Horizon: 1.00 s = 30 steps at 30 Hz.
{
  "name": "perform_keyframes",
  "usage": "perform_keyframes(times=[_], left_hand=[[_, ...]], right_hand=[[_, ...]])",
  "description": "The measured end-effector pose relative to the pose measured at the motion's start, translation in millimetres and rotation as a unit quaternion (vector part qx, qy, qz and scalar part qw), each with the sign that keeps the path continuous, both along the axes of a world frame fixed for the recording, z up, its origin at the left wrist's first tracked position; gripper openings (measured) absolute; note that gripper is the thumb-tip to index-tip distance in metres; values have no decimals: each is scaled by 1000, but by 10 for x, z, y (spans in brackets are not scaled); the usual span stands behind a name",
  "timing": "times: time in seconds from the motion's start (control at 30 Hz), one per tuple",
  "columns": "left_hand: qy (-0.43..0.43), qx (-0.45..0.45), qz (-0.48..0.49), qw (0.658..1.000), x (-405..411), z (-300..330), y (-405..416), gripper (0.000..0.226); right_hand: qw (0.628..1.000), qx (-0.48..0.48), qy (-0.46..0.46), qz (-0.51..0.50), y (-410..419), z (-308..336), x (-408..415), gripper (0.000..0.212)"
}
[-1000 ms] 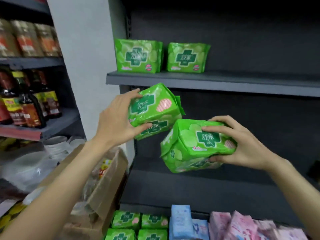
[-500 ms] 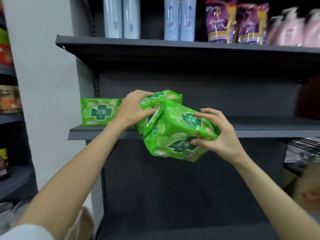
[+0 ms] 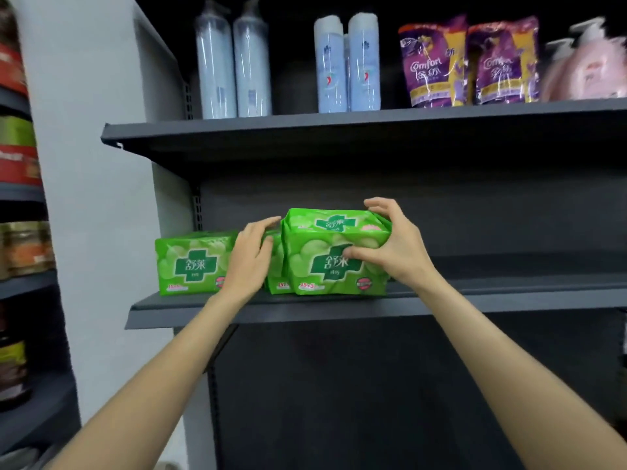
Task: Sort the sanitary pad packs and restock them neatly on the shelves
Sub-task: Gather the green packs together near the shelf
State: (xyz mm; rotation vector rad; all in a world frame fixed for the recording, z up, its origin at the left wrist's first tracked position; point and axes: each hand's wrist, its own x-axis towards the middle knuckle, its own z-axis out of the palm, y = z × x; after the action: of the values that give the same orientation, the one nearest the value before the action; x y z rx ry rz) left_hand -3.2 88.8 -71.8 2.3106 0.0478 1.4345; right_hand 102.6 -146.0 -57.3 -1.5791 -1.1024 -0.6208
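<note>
Three green sanitary pad packs stand on the dark grey middle shelf [image 3: 475, 300]. The left pack [image 3: 193, 262] stands alone near the shelf's left end. My left hand [image 3: 251, 256] lies with straight fingers against a second pack [image 3: 276, 266], mostly hidden behind it. My right hand [image 3: 393, 245] grips the front pack [image 3: 332, 256] from its right side, thumb on the front face and fingers over the top. That pack rests upright on the shelf, partly in front of the second one.
The upper shelf [image 3: 339, 130] carries pale blue bottles [image 3: 234, 66], purple refill pouches [image 3: 468, 62] and pink bottles [image 3: 590, 69]. Right of the packs the middle shelf is bare. A neighbouring rack at left holds jars [image 3: 23, 249] and tins.
Both hands rose with a green pack each and set them down on the middle shelf next to the pack standing there. The view tilted upward.
</note>
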Motion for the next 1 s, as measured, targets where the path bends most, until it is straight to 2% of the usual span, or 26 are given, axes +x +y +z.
perform_keyframes(times=[0.07, 0.1, 0.17, 0.23, 0.33, 0.43, 0.5, 0.57, 0.63, 0.73, 0.77, 0.83, 0.87, 0.93, 1.0], left_hand=[[57, 83, 38, 994, -32, -144, 40, 47], [86, 147, 87, 982, -18, -194, 90, 55], [104, 265, 195, 939, 61, -225, 191, 74], [104, 314, 252, 909, 132, -192, 235, 78], [80, 308, 284, 904, 215, -155, 228, 75], [58, 303, 265, 914, 300, -144, 149, 70], [70, 315, 218, 921, 392, -154, 92, 77], [92, 348, 185, 914, 489, -155, 65, 89], [100, 358, 190, 909, 521, -172, 84, 90], [91, 321, 195, 922, 522, -133, 140, 84], [89, 309, 193, 927, 519, -134, 149, 83], [87, 292, 187, 934, 530, -134, 131, 83], [93, 285, 185, 936, 535, -140, 111, 83], [94, 275, 181, 939, 546, -161, 100, 82], [84, 278, 181, 940, 539, -181, 118, 81]], right_hand=[[999, 22, 35, 14, 1, -14, 139, 82], [998, 38, 55, 14, -20, -34, 226, 81], [995, 64, 82, -3, -120, -102, 388, 76], [992, 76, 93, -29, -218, -192, 507, 65], [991, 80, 96, -38, -260, -279, 617, 51], [990, 84, 106, -39, -307, -279, 663, 44], [989, 98, 87, -61, -353, -273, 725, 41], [989, 97, 58, -99, -345, -252, 833, 41], [989, 49, 31, -137, -227, -265, 934, 41], [976, -81, 23, -203, 27, -223, 1107, 46], [961, -116, -7, -249, 92, -195, 1124, 47], [912, -153, -135, -355, 206, -114, 1160, 44], [892, -163, -190, -377, 273, -105, 1152, 43], [871, -184, -259, -375, 413, -129, 1117, 45], [867, -213, -278, -356, 554, -218, 1093, 51]])
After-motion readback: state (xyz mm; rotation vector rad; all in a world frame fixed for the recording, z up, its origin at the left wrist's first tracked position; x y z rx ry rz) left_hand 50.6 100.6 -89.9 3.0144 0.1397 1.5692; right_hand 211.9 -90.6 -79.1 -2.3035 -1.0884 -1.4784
